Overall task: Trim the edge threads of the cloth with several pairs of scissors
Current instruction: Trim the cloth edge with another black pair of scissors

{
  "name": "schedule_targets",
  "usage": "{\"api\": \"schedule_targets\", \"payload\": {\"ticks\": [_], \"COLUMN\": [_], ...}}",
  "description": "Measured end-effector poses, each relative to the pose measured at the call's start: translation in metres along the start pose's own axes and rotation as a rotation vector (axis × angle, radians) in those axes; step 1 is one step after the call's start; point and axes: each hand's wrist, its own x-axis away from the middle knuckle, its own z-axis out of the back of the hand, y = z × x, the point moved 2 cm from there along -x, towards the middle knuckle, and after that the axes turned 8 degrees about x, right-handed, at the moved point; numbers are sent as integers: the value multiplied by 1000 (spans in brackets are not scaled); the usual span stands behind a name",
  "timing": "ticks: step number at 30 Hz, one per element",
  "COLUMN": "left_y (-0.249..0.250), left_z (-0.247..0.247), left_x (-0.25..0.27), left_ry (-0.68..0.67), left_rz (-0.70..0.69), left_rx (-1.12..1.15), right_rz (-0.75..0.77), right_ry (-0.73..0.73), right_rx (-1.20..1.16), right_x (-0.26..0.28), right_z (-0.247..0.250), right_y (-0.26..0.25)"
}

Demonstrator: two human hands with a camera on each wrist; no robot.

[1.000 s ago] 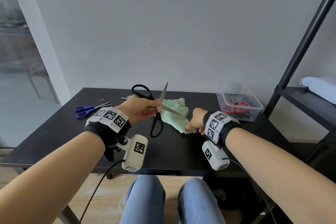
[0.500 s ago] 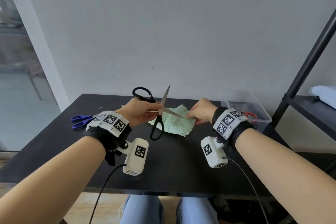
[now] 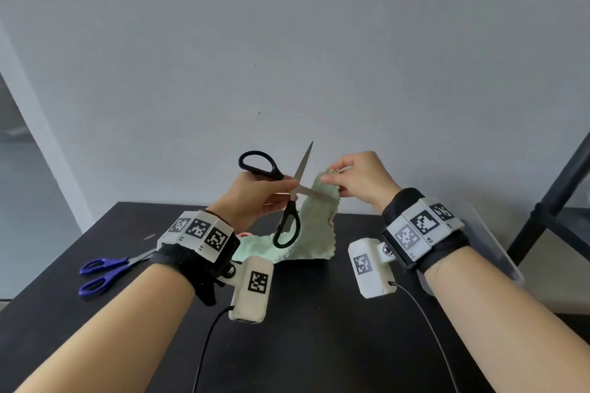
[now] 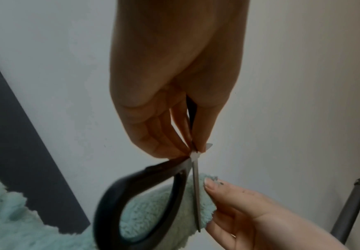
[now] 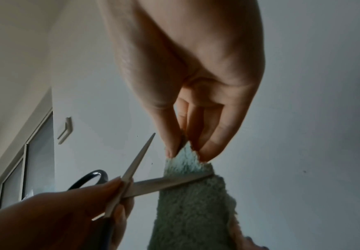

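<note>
Up off the tabletop (image 3: 319, 329) we go: the right hand (image 3: 360, 180) pinches the top edge of the mint-green cloth (image 3: 314, 226) between thumb and fingertips, a narrow grip closed on the fabric, and holds that end in the air above the far middle of the tabletop while the lower end trails down and rests on the dark surface. From the left, the left hand (image 3: 255, 198) holds the black-handled scissors (image 3: 289, 198) near the pivot, fingers and thumb curled round them, not through the loops. Blades are spread wide, one pointing up toward the far wall, the other reaching right across the raised cloth just below the right hand's fingertips (image 5: 209, 152); the right wrist view shows that blade lying against the fabric. One black loop sticks up to the left above the left hand, the other hangs down in front of the cloth. Over on the near left of the tabletop lie blue-handled scissors (image 3: 105, 271), well apart from the action. A clear plastic container (image 3: 498, 252) sits at the right edge, partly hidden behind the right wrist, and a dark metal rack (image 3: 562, 188) stands further right.
</note>
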Motion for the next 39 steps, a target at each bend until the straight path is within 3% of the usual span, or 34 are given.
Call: {"api": "schedule_targets", "payload": {"ticks": [10,16,23,28,39], "left_y": [-19,-24,-27,-23,-21], "left_z": [-13,-13,-15,-21,-18], "left_x": [-43,-55,-56,-52,-48], "left_ry": [-92,-57,16,-4,-30], "left_rz": [-27,-82,-141,-187,-228], "left_rx": [-18,46,35,-15,-62], "right_rz": [134,186,211,177,153], "right_ry": [60,41,34,59,-37], "right_rx": [-27,-40,-80,-132,-69], "right_x": [-13,-10,-8,-12,-11], "right_z": [-9,-14,-15,-17,-21], "right_y": [18,27,31,35,39]}}
